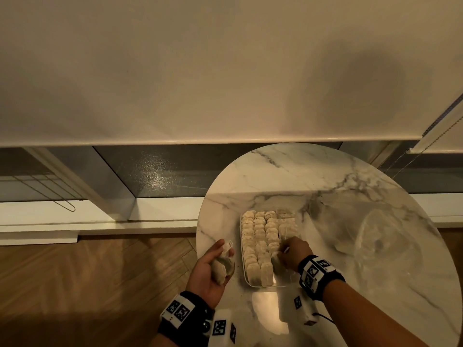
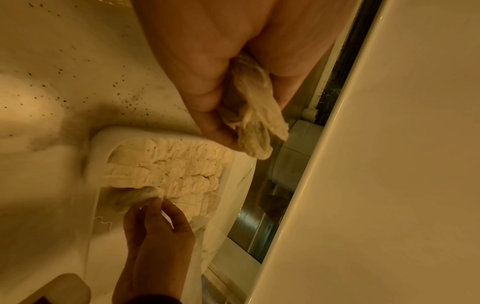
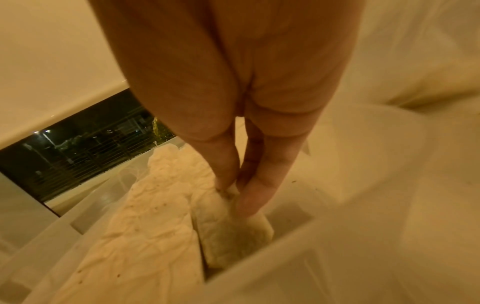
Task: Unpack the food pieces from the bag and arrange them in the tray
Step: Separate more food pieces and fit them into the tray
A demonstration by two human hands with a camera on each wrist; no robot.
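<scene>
Pale, crinkled food pieces (image 1: 260, 236) packed upright in neat rows inside a clear plastic tray (image 1: 244, 276), filling its left and middle rows front to back; right-hand row filled only at the far end, bare tray floor nearer the person. Tray set on a round marble-patterned table (image 1: 288, 176), near its left-front part. One more piece (image 3: 231, 232) pinched at its top edge between thumb and fingertips of the right hand (image 1: 292, 252), standing on end in the tray, touching the last full row; seen from the right wrist, pressed close to the tray's near wall (image 3: 285, 253). Several further pieces (image 1: 223, 267) bunched in the left hand (image 1: 210, 271), palm up, fingers curled round them, thin strings trailing over the fingertips; hand held beside the tray's left edge, over the table rim. From the left wrist, the same bundle (image 2: 254, 115) hanging out between thumb and fingers above the tray's corner.

Clear, crumpled bag (image 1: 375, 241) lying on the table to the right of the tray, well apart from both hands. Dark specks scattered on the tabletop by the tray in the left wrist view. Both wrists banded with black straps carrying square black-and-white markers. Beyond the table: wood-pattern floor, a lowered pale roller blind, dark window glass beneath it.
</scene>
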